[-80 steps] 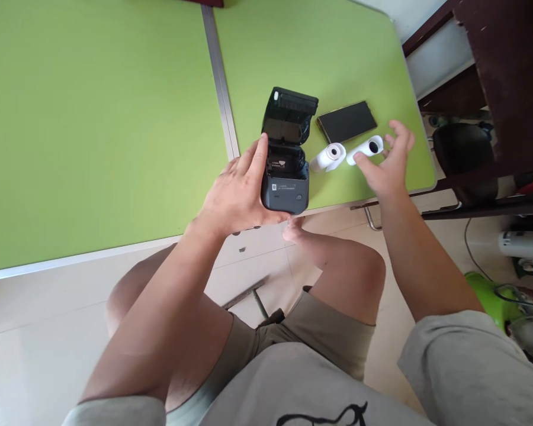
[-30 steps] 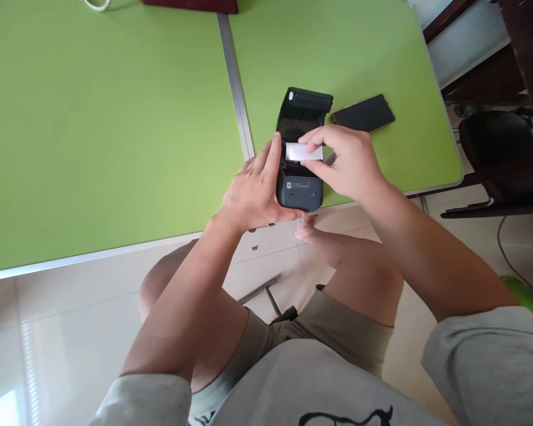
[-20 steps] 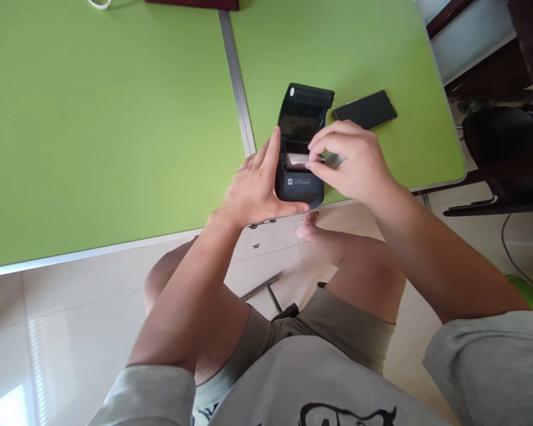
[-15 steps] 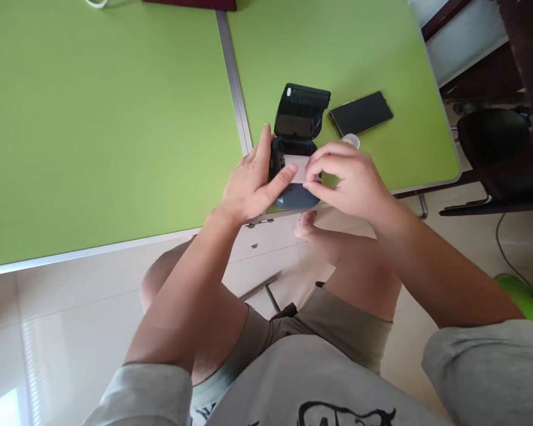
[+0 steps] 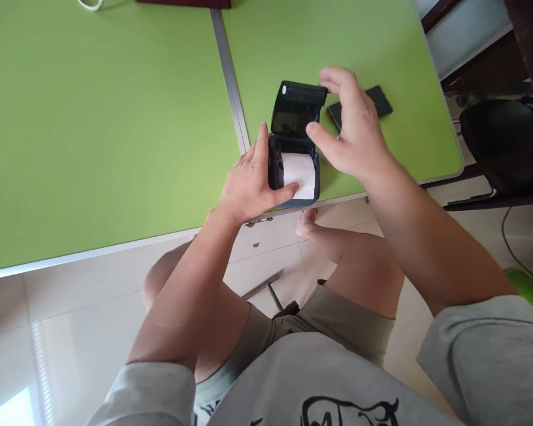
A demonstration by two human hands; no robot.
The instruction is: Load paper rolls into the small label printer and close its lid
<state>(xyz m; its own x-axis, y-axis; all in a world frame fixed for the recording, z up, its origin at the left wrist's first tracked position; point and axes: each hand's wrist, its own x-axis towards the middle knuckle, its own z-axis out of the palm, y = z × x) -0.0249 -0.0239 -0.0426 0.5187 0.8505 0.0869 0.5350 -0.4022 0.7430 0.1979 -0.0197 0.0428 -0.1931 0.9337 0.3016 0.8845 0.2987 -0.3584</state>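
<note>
A small dark receipt printer (image 5: pixel 317 192) sits at the front edge of the green table, its black lid (image 5: pixel 293 115) swung up and back. In its bay lies white paper (image 5: pixel 299 171), with the loose end drawn over the front edge. My left hand (image 5: pixel 253 183) grips the printer from the left, fingers along its side and thumb pressing the paper's lower end. My right hand (image 5: pixel 353 124) is at the right edge of the lid, thumb and fingers spread apart with nothing between them; whether it touches the lid I cannot tell.
A black phone (image 5: pixel 377 100) lies on the green table (image 5: pixel 115 130), partly behind my right hand. A metal strip (image 5: pixel 229 77) divides the tabletop. At the far edge are a dark red object (image 5: pixel 182 3) and a white ring-shaped piece (image 5: pixel 91 5). A dark chair (image 5: pixel 497 142) stands to the right.
My right hand has let go of the paper and moved up and right to the lid, its fingers opening. The paper now extends over the printer's front. My left hand stays on the printer.
</note>
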